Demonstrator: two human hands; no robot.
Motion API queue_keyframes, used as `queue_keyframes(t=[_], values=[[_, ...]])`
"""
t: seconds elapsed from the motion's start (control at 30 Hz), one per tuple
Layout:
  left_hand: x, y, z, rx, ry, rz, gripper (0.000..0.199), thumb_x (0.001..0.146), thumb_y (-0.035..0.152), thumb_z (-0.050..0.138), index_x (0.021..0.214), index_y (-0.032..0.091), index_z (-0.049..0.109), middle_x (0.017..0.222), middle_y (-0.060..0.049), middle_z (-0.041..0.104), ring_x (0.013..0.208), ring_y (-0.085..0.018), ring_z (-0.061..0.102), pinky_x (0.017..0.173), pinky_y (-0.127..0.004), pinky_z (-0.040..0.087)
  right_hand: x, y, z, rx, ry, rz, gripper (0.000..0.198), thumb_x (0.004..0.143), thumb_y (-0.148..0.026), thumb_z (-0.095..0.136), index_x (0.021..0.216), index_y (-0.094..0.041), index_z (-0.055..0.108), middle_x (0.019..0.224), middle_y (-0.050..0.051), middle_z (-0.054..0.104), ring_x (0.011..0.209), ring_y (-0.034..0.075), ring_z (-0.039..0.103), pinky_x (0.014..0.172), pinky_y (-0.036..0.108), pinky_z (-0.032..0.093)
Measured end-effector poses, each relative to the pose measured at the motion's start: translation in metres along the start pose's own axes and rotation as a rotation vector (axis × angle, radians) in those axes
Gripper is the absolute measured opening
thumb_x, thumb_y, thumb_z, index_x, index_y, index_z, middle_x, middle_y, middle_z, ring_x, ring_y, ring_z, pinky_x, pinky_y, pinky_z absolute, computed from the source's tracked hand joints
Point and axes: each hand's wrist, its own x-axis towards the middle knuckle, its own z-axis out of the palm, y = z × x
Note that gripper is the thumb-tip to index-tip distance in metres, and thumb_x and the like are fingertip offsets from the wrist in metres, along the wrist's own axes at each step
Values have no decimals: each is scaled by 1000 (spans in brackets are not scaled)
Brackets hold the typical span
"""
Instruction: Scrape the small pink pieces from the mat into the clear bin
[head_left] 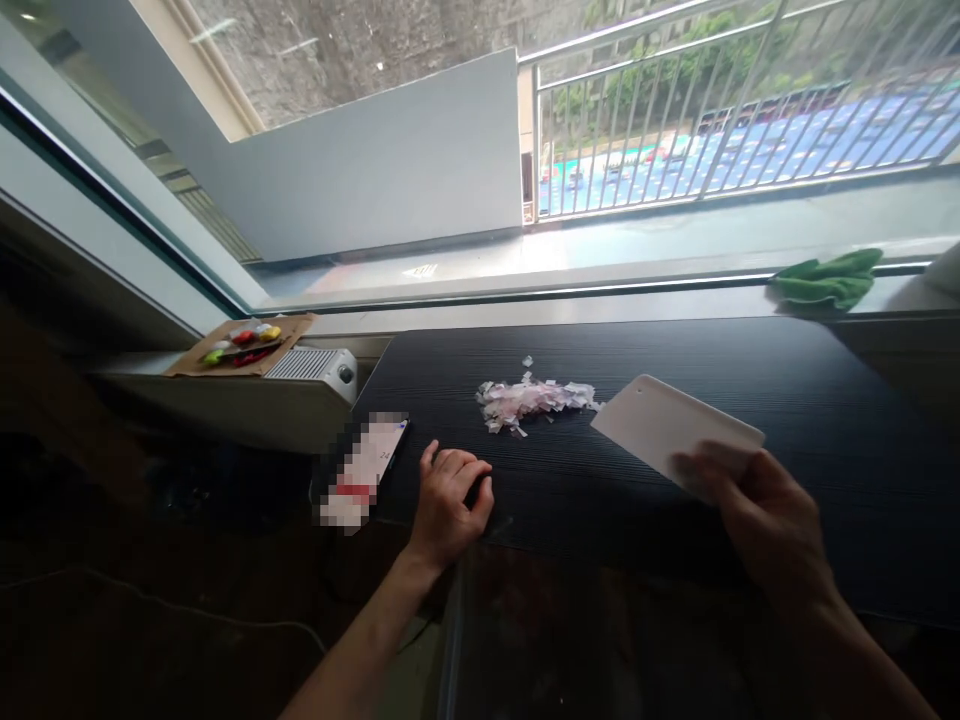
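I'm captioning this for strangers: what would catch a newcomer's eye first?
The pale heap of scraps stands out on the dark tabletop. To its right, the right hand holds a flat white panel. A green cloth at far right adds bright colour.

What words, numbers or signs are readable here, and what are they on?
"24": on the phone, small, as best I can tell.
Rest of the phone's screen: pixelated, unreadable.
Card in the right hand: no text visible.
Scraps: any print too small to read.
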Motion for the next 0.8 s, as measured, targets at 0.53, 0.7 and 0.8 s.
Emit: queue_keyframes(t=[0.53, 0.7, 0.8], values=[[-1, -8, 7, 11, 60, -31, 12, 85, 19, 50, 88, 22, 61, 83, -1, 67, 82, -19, 62, 104, -50, 30, 54, 6, 11, -144, -279, -339, 37, 72, -54, 68, 87, -20, 68, 85, 9, 76, 83, 27, 72, 80, 42, 57], [-1, -9, 7, 13, 54, -28, 11, 85, 20, 50, 87, 23, 61, 83, -1, 67, 82, -19, 62, 104, -50, 29, 48, 8, -2, -151, -154, -293, 41, 70, -57, 67, 91, -21, 69, 87, 8, 75, 85, 27, 70, 80, 42, 56], [-1, -9, 6, 14, 51, -33, 11, 84, 20, 50, 87, 22, 61, 83, -1, 67, 82, -19, 62, 104, -49, 30, 45, 1, -1, -132, -217, -237, 42, 66, -56, 71, 88, -20, 69, 86, 8, 75, 83, 27, 70, 77, 40, 56]])
